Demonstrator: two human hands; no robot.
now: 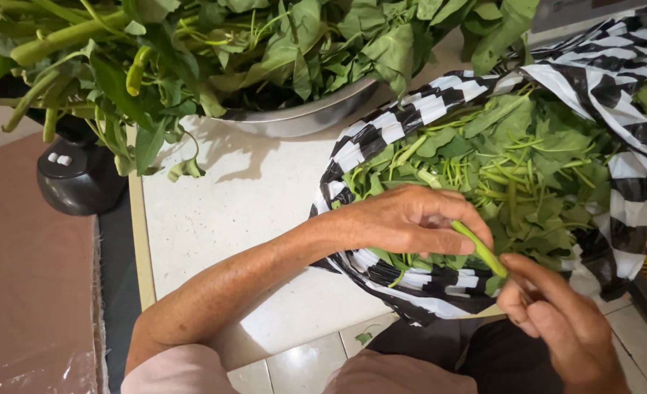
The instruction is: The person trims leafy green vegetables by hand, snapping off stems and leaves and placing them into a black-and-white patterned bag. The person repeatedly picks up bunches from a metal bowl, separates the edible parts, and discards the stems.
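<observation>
A light green vegetable stem (479, 248) is held between both my hands, over the near edge of a black-and-white striped plastic bag (411, 117). My left hand (403, 219) grips its upper end with thumb and fingers. At the lower end, my right hand (557, 314) pinches the stem with its fingertips. The bag is open and filled with several picked green leaves and cut stems (528, 160).
A metal bowl (301, 118) heaped with leafy green stalks (192, 44) stands at the back of the white table (228, 211). A black rounded device (75, 175) sits left of the table. Brown sheet at far left, tiled floor below.
</observation>
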